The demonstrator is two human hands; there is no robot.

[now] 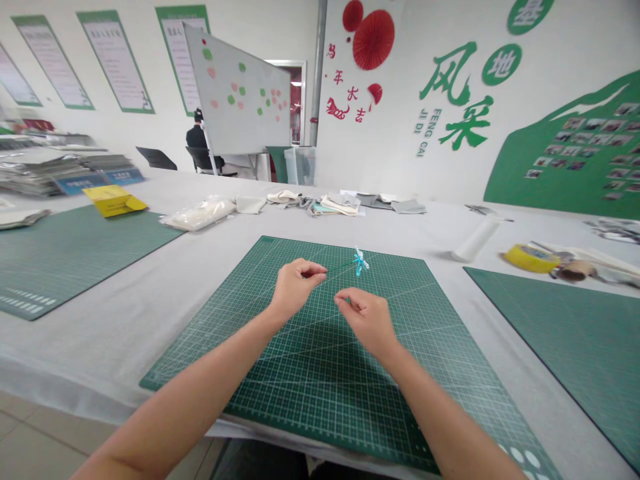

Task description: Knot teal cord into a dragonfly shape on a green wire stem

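Observation:
A small blue-and-white artificial flower [359, 262] on a thin green stem [341, 267] is held above the green cutting mat [300, 347]. My left hand [295, 285] pinches the stem's end between thumb and fingertips, so the bloom points to the right. Below and to the right of the stem is my right hand [367, 315], its thumb and index finger pressed together, apart from the flower. Whatever sits between those right fingertips, if anything, is too small to make out.
More cutting mats lie at left [90, 253] and right [565, 340]. Yellow tape [531, 258] is at right. Fabric pieces [340, 203] and a plastic bag [200, 213] line the far side, a yellow folded card [114, 201] at left. A person [197, 137] sits beyond, near a whiteboard [245, 93].

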